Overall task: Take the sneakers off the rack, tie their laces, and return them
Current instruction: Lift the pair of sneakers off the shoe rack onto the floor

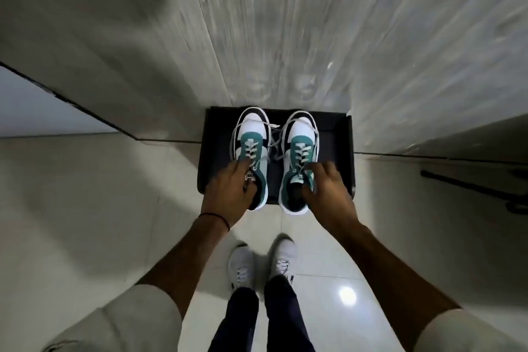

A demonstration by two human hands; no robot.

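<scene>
Head view, looking steeply down: two teal, white and black sneakers sit side by side on a black rack (338,157) that stands low against the wall. The left sneaker (250,146) and the right sneaker (301,144) each run lengthwise straight away from the person. Their white toe caps point at the wall, and their heels stick out past the rack's near edge over the floor. Whether the soles rest on the rack or are lifted just off it cannot be told.

The left hand (230,193) covers the rear of the left sneaker. Its fingers (242,164) curl over the tongue and collar, grasping it. The right hand (328,194) grasps the right sneaker in the same way, with the thumb down in the shoe's opening and the fingers (324,166) wrapped over its outer side. Both toe halves lie beyond the fingertips, uncovered.

Loose grey laces (273,147) trail untied in the gap between the two shoes. A thin black band (215,218) circles the left wrist.

The floor (85,194) is glossy pale tile with a bright reflection of a lamp. The wall (285,23) behind the rack is pale grey with a streaked, wood-like grain. A dark rod (463,183) lies on the floor to the right. The person's own white shoes (242,266) stand on the tile, near the rack.
</scene>
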